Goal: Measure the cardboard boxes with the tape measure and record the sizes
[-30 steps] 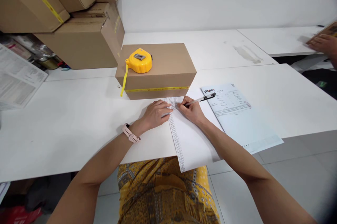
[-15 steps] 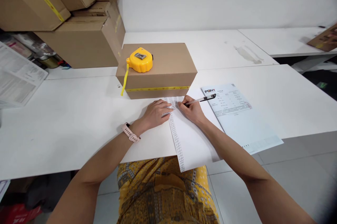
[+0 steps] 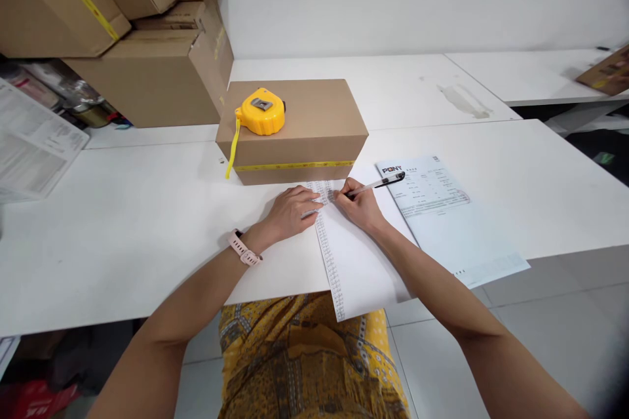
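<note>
My right hand is closed around a pen, its tip lowered to a white sheet of paper. Columns of small handwritten marks run down the left side of that sheet, and its lower end hangs over the table's front edge. My left hand lies open, fingertips resting on the sheet's left margin. A cardboard box with a strip of yellow tape stands just beyond both hands. On top of it sits a yellow tape measure with a yellow strap. The pen's tip is hidden by my fingers.
A printed document lies to the right of the sheet on the white table. Stacked cartons rise at the back left, near a white printed box. Another carton stands at the far right.
The pen and my right hand have shifted very slightly to the right. My left hand, the box and the papers look unmoved.
</note>
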